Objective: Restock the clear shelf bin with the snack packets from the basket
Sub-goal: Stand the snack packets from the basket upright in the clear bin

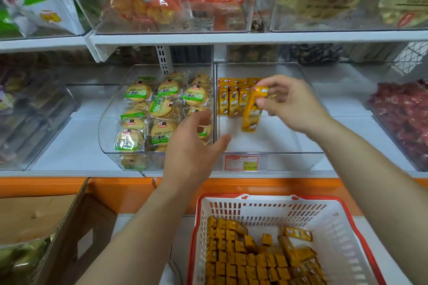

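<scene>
Yellow foil snack packet (251,111), long and narrow, hangs roughly upright, pinched at its top end by the fingers (266,97) and thumb of the right hand (291,104). It sits inside the clear plastic shelf bin (266,139); whether it touches the floor is unclear. It is just right of a row of same yellow packets (231,102) standing at the bin's far left. Left hand (194,146) blurred, fingers spread and released, grasping nothing, by the wall between this bin and the left bin of round biscuit packs (159,109). Near right: white plastic basket with red rim (335,227), loose yellow packets (243,259) inside. Brown cardboard box (46,215) near left.
</scene>
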Action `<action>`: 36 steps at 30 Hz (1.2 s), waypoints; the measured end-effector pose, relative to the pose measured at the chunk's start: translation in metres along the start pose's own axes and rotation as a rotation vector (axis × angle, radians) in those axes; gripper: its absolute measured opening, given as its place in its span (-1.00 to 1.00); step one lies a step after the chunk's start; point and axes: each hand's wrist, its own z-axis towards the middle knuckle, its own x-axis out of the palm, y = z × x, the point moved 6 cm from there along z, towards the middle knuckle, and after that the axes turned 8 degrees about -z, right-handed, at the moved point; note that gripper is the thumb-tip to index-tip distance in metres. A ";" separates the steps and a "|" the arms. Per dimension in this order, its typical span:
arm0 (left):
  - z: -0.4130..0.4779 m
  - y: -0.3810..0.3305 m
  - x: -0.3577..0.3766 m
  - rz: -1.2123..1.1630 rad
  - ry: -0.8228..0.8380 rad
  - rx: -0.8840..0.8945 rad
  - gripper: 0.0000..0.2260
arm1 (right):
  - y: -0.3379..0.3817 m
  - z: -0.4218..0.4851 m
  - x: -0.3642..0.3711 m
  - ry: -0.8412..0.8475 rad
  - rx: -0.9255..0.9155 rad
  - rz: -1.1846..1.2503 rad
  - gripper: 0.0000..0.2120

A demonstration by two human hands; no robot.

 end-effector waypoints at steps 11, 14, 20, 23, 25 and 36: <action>0.002 0.033 0.029 0.376 0.145 -0.112 -0.43 | -0.082 0.097 0.026 -0.158 0.054 -0.539 -0.82; 0.004 0.037 0.030 0.382 0.127 -0.106 -0.45 | -0.092 0.101 0.036 -0.112 0.062 -0.559 -0.82; 0.005 0.040 0.031 0.369 0.094 -0.101 -0.43 | -0.122 0.097 0.038 -0.056 0.220 -0.455 -0.77; 0.005 0.041 0.032 0.374 0.102 -0.101 -0.43 | -0.126 0.098 0.041 -0.029 0.270 -0.437 -0.78; 0.005 0.040 0.032 0.371 0.110 -0.106 -0.44 | -0.124 0.099 0.042 -0.003 0.271 -0.450 -0.79; -0.020 -0.011 0.007 0.195 0.030 0.047 -0.51 | -0.021 -0.023 -0.012 0.061 -0.027 -0.526 -0.83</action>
